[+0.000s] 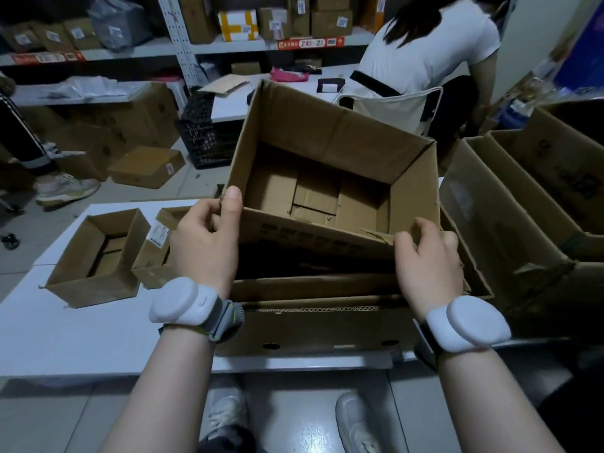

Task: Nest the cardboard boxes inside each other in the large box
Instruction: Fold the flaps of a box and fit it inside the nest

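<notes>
Both hands are gripping the near edge of an open box (330, 178), left hand (206, 243) pinching the left corner, right hand (428, 256) clamped on the right. It's tilted over the big box (313, 322) on the white table (75, 338), probably partly inside. Two small boxes (94, 256) sit just left.

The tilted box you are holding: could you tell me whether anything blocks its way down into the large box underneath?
Nothing visible does. The tilted box is held at its near rim by the left hand and right hand, directly over the large box. The dark gap below shows no object, though most of that interior is hidden.
</notes>
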`<state>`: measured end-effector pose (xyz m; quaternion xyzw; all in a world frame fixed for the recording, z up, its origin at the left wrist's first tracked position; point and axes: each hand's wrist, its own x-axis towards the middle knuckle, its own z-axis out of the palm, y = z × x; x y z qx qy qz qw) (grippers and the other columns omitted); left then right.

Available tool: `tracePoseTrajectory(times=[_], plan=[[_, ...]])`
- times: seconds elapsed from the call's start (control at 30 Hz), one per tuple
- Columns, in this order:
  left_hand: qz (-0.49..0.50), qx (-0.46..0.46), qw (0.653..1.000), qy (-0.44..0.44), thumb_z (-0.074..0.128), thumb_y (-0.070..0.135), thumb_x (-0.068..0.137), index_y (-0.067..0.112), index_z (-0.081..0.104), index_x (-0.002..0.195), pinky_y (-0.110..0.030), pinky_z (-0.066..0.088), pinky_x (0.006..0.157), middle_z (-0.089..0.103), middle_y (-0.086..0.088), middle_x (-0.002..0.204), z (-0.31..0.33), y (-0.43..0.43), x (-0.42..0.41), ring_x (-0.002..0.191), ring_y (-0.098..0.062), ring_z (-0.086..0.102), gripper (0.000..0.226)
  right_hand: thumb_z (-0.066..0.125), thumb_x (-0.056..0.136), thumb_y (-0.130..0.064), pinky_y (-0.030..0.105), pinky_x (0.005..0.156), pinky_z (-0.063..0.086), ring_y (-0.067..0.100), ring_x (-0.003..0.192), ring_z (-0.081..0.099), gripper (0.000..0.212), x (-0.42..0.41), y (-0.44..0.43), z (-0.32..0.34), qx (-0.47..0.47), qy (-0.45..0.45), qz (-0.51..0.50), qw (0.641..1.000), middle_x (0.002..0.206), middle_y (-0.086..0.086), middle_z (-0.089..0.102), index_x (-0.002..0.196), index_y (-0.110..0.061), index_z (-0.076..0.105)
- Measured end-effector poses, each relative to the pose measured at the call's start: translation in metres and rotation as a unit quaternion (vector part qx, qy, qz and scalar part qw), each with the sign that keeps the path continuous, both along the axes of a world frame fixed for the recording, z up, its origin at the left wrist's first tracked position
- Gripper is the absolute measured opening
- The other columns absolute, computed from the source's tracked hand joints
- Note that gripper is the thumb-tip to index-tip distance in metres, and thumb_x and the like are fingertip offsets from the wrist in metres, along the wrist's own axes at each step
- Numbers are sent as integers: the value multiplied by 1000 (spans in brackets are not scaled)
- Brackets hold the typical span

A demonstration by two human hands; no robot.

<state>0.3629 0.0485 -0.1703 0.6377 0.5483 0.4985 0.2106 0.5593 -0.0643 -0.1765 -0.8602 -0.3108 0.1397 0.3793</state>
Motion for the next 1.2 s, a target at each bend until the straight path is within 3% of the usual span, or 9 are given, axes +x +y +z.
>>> tracePoseTrajectory(times=[0.1,0.2,0.3,0.4,0.47,0.57,0.63,1.0,1.2], plan=[[-16,-11,1000,0,29,75,76,24,58,76,-26,38,55,59,-2,67,-1,-1,3,67,-15,56,58,34,99,-34,30,82,30,23,90,40,45,3,0,-2,-1,22,2,1000,137,11,35,142,-21,38],[-27,-10,1000,8,30,76,75,24,55,76,-24,43,66,57,0,80,-3,3,2,77,-15,55,58,33,99,-33,29,80,30,22,87,39,40,5,2,-2,-4,34,-1,999,131,11,36,132,-17,49],[-64,-27,997,-14,39,70,80,15,52,86,-1,34,70,44,-3,105,-3,6,3,80,3,47,57,31,99,-37,29,79,28,24,85,39,41,5,3,0,-10,34,2,999,126,12,38,121,-13,56],[-113,-61,991,-42,38,69,79,23,47,94,-24,41,92,45,-4,122,-8,9,3,99,-6,51,50,33,98,-45,29,80,29,22,86,40,42,4,2,3,-5,22,10,1000,125,10,37,115,-14,57],[-128,-87,987,-51,39,77,70,30,43,100,-36,45,95,48,-8,134,-11,8,3,112,-18,54,56,34,97,-46,29,79,30,23,85,42,41,4,2,3,-1,12,9,1000,123,10,37,112,-16,58],[-134,-89,986,-54,43,76,66,24,41,107,-30,43,90,48,-13,138,-11,5,4,117,-22,53,66,33,97,-47,30,79,30,24,85,42,41,4,2,3,-3,11,4,1000,121,10,37,111,-16,57],[-144,-89,984,-60,45,75,66,24,40,107,-35,44,96,50,-12,136,-10,3,5,119,-23,52,65,33,97,-45,30,79,31,25,86,42,41,5,2,2,-2,11,1,1000,121,10,37,112,-16,57],[-135,-51,989,-31,40,74,71,29,38,113,-33,47,86,58,-3,116,-13,2,6,107,-20,57,62,31,99,-42,30,79,31,24,89,42,41,9,5,1,4,17,-4,1000,130,11,33,118,-14,55],[-170,-31,985,7,36,74,75,25,34,141,-46,45,102,49,1,137,-9,5,4,124,-16,50,82,34,98,-40,29,83,30,23,93,40,40,13,3,-2,23,35,-8,999,133,12,34,114,-14,60]])
